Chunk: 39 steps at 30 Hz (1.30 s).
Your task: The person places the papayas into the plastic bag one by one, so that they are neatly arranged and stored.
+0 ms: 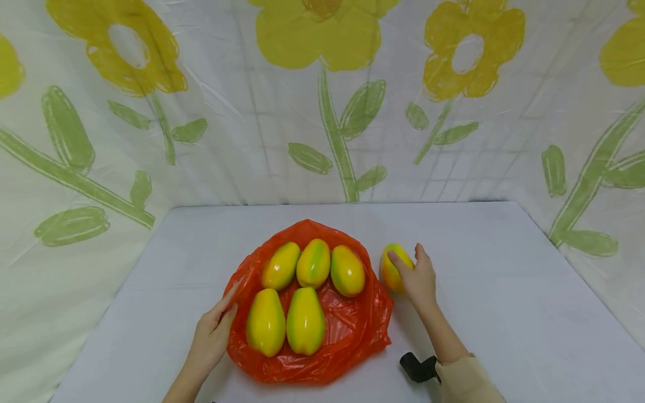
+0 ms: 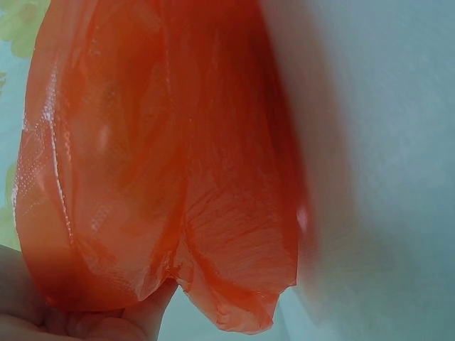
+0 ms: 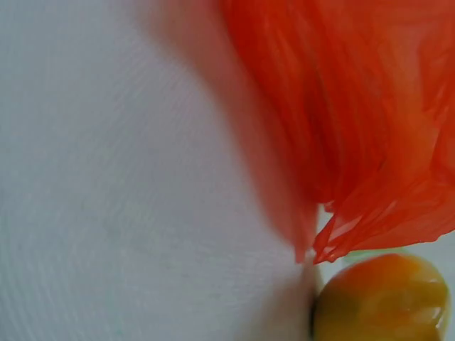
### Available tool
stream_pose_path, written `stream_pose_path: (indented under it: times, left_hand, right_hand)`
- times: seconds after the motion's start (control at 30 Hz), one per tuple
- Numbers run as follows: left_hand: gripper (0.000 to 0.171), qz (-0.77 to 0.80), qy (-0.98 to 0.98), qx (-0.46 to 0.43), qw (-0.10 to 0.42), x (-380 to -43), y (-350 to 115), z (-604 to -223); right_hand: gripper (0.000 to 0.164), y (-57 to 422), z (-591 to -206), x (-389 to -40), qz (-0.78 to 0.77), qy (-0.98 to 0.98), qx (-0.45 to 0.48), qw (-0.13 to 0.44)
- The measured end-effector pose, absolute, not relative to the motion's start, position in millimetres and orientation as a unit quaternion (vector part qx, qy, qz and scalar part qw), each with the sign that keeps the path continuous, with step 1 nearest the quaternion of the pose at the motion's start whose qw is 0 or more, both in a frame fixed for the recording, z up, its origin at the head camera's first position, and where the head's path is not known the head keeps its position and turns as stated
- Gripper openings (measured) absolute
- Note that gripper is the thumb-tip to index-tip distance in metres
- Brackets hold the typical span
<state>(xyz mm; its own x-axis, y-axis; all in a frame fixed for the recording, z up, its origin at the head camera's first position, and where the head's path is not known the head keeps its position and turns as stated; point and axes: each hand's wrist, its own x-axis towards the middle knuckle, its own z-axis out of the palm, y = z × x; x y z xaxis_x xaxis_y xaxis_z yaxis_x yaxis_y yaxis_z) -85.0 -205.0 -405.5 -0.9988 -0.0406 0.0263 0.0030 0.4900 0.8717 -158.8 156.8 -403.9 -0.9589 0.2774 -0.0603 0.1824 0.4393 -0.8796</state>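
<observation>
A red plastic bag [image 1: 347,319] lies spread wide on the table, with several yellow-green papayas [image 1: 265,323] inside it, in a back row and a front row. My left hand [image 1: 211,336] holds the bag's left rim between thumb and fingers; in the left wrist view, fingers [image 2: 149,312] show under the bag's hanging edge [image 2: 142,177]. Outside the bag, close to its right side, is one more papaya [image 1: 397,268]. Over it is my right hand [image 1: 419,280], thumb across its top and fingers spread off its right side. The right wrist view shows this papaya [image 3: 384,302] below the bag's edge, no fingers visible.
A white cloth covers the table [image 1: 504,313]. Behind it hangs a pale curtain [image 1: 221,162] printed with yellow flowers. A black device [image 1: 418,368] sits at my right wrist, beside the beige sleeve [image 1: 466,380].
</observation>
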Motion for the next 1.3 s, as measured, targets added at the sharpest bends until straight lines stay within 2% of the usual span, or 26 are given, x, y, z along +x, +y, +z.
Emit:
stream_pose_path:
  times: [0.23,0.8,1.1,1.3]
  left_hand:
    - [0.041,-0.503,-0.864,0.006,0.034,-84,-204,-405]
    - [0.042,-0.501,-0.865,0.017,0.018,-86,-204,-406]
    - [0.042,-0.501,-0.865,0.019,0.018,-85,-204,-405]
    - [0.042,-0.497,-0.868,0.015,0.018,-86,-205,-405]
  right_hand:
    - [0.085,159,-416,-167,0.485,-0.862,-0.148,0.017]
    - [0.084,160,-425,-171,0.480,-0.865,-0.146,0.005]
    - [0.080,160,-425,-172,0.496,-0.853,-0.161,-0.021]
    - [0.067,159,-426,-171,0.500,-0.851,-0.161,-0.011]
